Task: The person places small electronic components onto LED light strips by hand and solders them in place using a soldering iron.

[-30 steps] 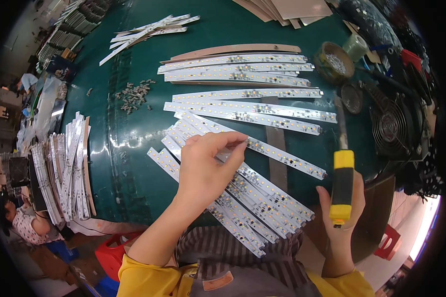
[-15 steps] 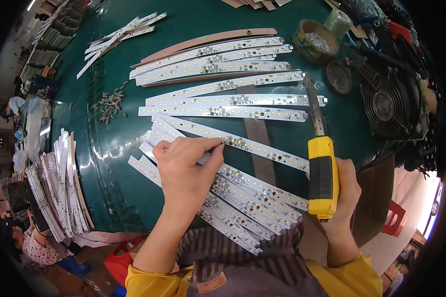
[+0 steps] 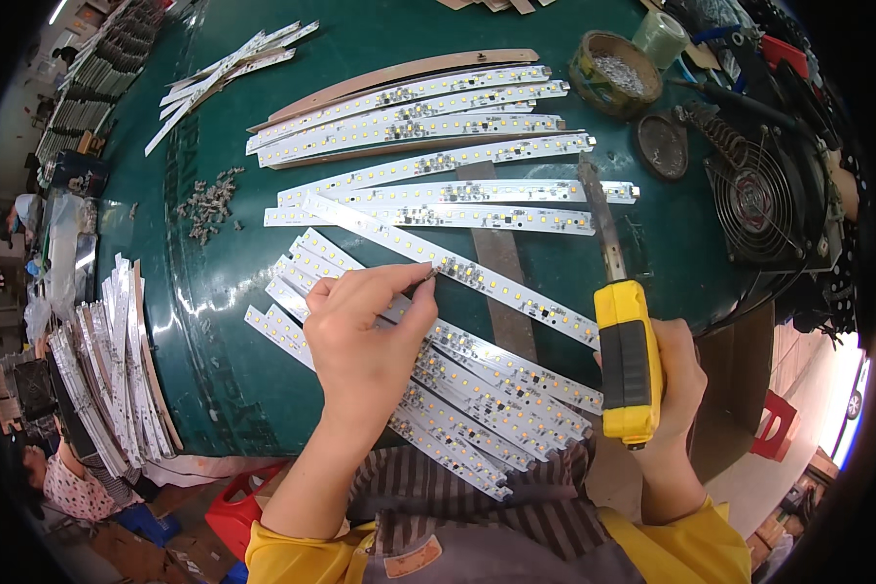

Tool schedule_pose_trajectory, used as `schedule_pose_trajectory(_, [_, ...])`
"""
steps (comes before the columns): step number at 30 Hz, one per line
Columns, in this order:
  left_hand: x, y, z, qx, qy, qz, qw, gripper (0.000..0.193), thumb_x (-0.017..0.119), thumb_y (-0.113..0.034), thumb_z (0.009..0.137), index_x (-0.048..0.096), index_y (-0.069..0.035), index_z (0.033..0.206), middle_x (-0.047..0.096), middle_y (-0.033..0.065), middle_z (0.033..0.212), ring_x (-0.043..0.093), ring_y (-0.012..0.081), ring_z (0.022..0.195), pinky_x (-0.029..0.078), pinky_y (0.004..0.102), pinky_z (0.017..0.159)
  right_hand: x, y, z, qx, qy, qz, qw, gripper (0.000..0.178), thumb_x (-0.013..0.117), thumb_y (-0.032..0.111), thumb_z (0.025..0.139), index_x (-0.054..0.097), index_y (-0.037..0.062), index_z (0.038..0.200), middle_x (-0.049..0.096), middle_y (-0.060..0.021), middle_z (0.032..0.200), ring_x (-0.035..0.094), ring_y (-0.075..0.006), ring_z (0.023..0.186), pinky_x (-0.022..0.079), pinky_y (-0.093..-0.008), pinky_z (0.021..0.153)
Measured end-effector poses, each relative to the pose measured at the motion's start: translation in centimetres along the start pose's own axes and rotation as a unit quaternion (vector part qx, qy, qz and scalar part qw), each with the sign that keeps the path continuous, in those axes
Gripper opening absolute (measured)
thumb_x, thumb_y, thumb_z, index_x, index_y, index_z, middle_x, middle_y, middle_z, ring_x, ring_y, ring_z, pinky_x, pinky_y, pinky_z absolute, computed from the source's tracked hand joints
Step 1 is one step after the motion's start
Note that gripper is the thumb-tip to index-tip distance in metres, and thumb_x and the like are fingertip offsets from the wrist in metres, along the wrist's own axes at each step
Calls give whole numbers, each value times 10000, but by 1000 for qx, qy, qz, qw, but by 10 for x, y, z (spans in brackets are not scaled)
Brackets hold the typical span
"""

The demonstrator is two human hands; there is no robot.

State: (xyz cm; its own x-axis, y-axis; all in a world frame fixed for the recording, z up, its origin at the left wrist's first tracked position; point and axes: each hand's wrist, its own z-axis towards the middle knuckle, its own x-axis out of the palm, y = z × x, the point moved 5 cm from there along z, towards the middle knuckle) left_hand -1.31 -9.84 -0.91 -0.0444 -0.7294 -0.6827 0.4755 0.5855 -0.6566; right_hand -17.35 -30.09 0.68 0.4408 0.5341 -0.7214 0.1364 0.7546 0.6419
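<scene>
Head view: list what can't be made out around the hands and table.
In the head view:
- Small dark piece in the left hand: too small, partly covered by fingers.
- Right hand: partly hidden behind the yellow-and-black tool.
- Lower strips: partly hidden by the left hand.
- Cardboard: cut off by the upper edge.

LED strips (image 3: 496, 285) lie left of the fan (image 3: 752, 200).

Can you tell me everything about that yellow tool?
The tool has a chunky, plastic-looking yellow handle with a black side panel, and a long, narrow, metal-looking blade, dull toward its tip. The right hand holds the handle. The blade points away from the person, tilted slightly left, crossing light strips in this view; whether it touches them, I can't tell.
</scene>
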Motion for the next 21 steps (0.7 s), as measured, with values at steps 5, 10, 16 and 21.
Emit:
schedule_pose_trajectory(5, [2,-5,0,-4,10,17,1000,141,793,-46,727,763,-77,862,738,39,795,618,159,699,416,306,819,1,1,-2,7,-3,8,1000,354,795,-4,738,607,-2,1038,599,-70,858,597,-162,744,447,-260,674])
schedule_pose_trajectory(10, [2,-6,0,-4,5,28,1000,129,797,-54,723,761,-78,844,726,37,742,603,160,677,412,314,827,1,2,-1,11,-1,20,1000,348,792,-8,734,610,-4,1031,603,-74,855,597,-168,744,444,-262,669])
schedule_pose_trajectory(16, [3,-6,0,23,17,38,999,130,787,-46,720,743,-79,838,707,24,745,605,162,669,380,335,819,0,2,-2,8,0,21,1000,360,795,-8,723,612,-7,1033,604,-82,848,601,-188,740,449,-277,668])
schedule_pose_trajectory(21, [4,-11,-1,108,15,70,992,143,789,-53,714,726,-92,837,691,-6,753,616,159,699,351,362,820,0,3,-1,-17,1,14,1000,366,806,15,719,610,-4,1028,602,-86,840,587,-198,713,446,-280,656])
